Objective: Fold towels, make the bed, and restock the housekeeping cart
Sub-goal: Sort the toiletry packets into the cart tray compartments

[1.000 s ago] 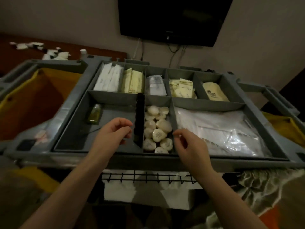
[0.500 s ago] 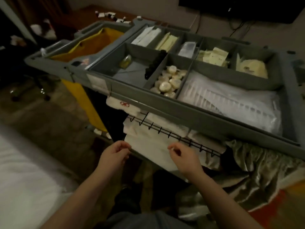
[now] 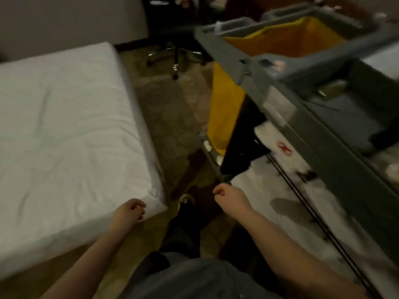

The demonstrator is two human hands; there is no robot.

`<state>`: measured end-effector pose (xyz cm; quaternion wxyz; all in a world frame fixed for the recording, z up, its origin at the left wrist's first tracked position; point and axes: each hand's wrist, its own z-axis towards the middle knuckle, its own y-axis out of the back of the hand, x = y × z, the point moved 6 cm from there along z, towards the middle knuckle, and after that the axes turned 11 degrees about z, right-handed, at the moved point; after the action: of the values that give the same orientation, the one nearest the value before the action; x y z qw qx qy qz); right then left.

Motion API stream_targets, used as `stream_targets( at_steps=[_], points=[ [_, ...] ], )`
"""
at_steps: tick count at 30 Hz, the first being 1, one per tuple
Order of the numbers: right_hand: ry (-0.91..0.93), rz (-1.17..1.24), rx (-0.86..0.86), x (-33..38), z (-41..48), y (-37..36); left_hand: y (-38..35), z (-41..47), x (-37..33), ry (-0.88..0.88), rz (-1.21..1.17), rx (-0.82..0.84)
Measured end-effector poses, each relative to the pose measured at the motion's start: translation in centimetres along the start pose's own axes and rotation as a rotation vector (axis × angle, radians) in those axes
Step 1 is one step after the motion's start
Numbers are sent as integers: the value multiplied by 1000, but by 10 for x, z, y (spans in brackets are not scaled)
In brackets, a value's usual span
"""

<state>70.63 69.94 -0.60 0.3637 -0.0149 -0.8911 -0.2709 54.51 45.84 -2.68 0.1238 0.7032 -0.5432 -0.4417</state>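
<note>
The bed (image 3: 60, 130) with a white sheet fills the left of the view. The grey housekeeping cart (image 3: 313, 134) runs along the right, with its yellow bag (image 3: 285, 39) at the far end and white folded linen (image 3: 276, 190) on a lower shelf behind a black wire rail. My left hand (image 3: 129, 212) hovers at the bed's near corner, fingers loosely curled, holding nothing. My right hand (image 3: 228, 196) hangs by the cart's lower corner, fingers curled in, nothing seen in it.
A strip of patterned carpet (image 3: 168, 117) runs between bed and cart. A black office chair base (image 3: 174, 57) stands at the far end of that strip. My legs and shoe (image 3: 185, 203) are below, between the hands.
The view has swung left and down from the cart's top tray to the bed and floor. Both hands dropped away from the tray compartments and hang low, still empty.
</note>
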Motion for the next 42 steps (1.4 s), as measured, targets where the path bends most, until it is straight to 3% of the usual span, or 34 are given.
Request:
stream_targets(
  at_steps=[4,8,16,19,22,26,32,35,37,42],
  points=[
    [124,-64,76,107,100,-1,27,61,33,201,-98,-77],
    [91,-142,187,175,201,-3,58,132,10,324,-158,-34],
    [-248,-184,237,193,365,23,162,287,-169,100,-183,-74],
    [-313,-284,289,236,421,29,193,332,-214,38,-130,-97],
    [-221,-215,257,308,497,38,218,379,-225,86,-109,-121],
    [96,-19,186,454,578,44,265,437,-223,236,-111,-163],
    [424,-17,279,615,632,69,341,539,-229,341,-198,-226],
    [446,-45,183,640,690,104,371,624,-254,290,-153,-152],
    [357,-8,73,642,735,142,394,686,-296,218,-97,-106],
    [65,74,-212,592,787,252,409,817,-473,-210,219,42]
  ],
)
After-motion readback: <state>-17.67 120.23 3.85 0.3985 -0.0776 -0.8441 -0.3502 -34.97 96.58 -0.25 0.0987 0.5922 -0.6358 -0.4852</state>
